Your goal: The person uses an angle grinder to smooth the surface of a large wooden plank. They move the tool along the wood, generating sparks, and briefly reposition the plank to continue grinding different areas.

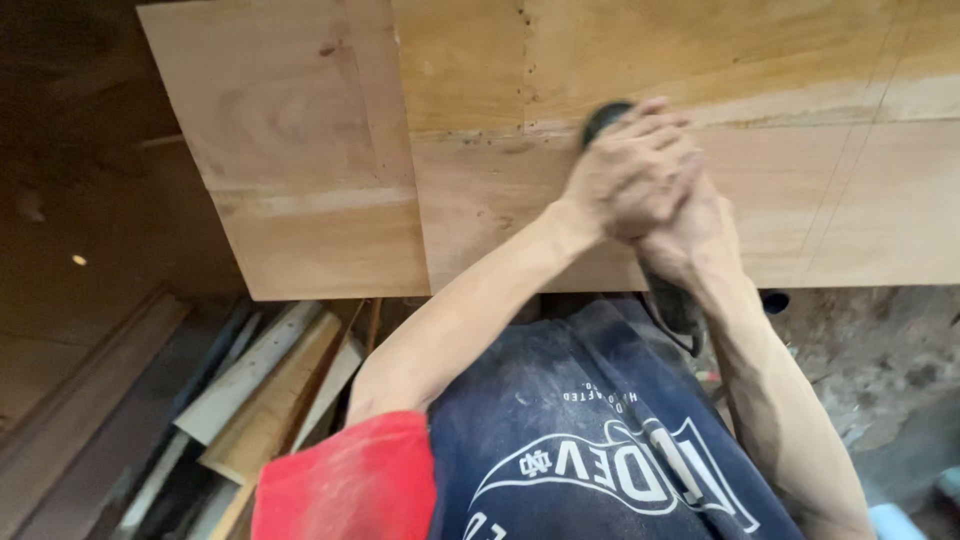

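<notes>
Both of my hands are wrapped around a dark hand-held power tool (672, 300) that rests on a large plywood panel (480, 200). My left hand (628, 165) sits on top, covering the tool's front end, whose black tip (603, 117) shows just beyond my fingers. My right hand (690, 240) grips the tool's body from behind, partly hidden under the left hand. The tool's dark rear part sticks out below my wrists, over the panel's near edge. Pale boards are joined side by side in the panel, with a seam running under the tool.
Several loose wooden planks and offcuts (270, 400) lie stacked on the floor at lower left. A dusty concrete floor (870, 360) shows at right. Thin pencil lines (850, 150) cross the panel at right. My dark apron fills the lower middle.
</notes>
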